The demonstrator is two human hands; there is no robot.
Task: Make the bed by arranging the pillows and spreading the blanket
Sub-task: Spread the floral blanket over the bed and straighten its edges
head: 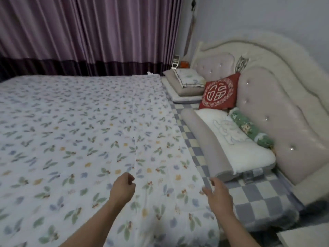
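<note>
Two bare forearms, no sleeves in view. Nothing worn on left hand (pixel 123 186) or right hand (pixel 219 195): no rings, watch, gloves. Short nails.

- Dim, flat indoor light with a cool violet cast; no clear source, no glare.
- Soft shadows only, darkest along the curtain (pixel 85 32) hem and at the lower right corner.
- Wide-angle bending at the edges, headboard (pixel 277 97) curved.
- Slight motion blur on both hands, detail soft throughout.

Head view looks down along the blanket (pixel 85 125); headboard (pixel 277 107) at right.
</note>
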